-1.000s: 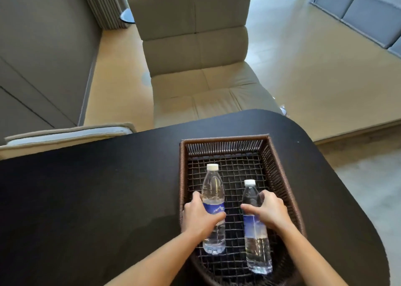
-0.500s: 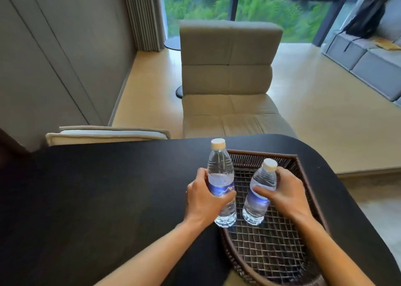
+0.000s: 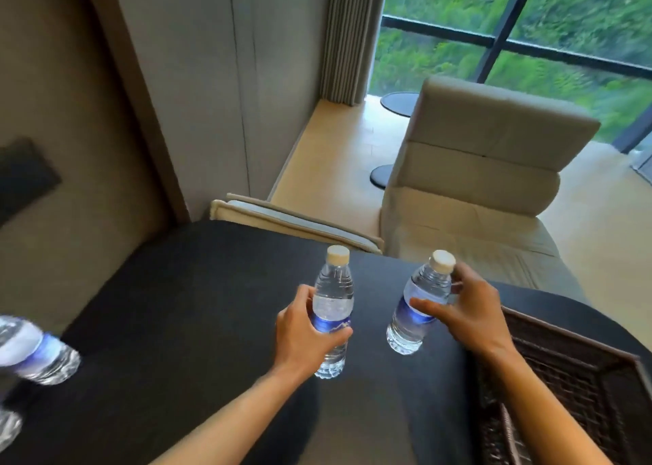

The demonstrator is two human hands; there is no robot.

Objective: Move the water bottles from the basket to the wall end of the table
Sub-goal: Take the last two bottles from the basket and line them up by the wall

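Observation:
My left hand grips a clear water bottle with a blue label and a white cap, held upright above the black table. My right hand holds a second such bottle, tilted a little to the right. Both bottles are out of the brown wicker basket, which sits at the right on the table. At the left edge, near the wall, another bottle stands blurred, with part of one more bottle below it.
A beige wall runs along the table's left end. A beige lounge chair stands behind the table, with a cushioned chair back against the far edge. A small round side table and a window lie beyond.
Both hands lifted their bottles out of the basket and carried them left over the table. The view swung left, bringing the wall and the bottles at the left edge into sight.

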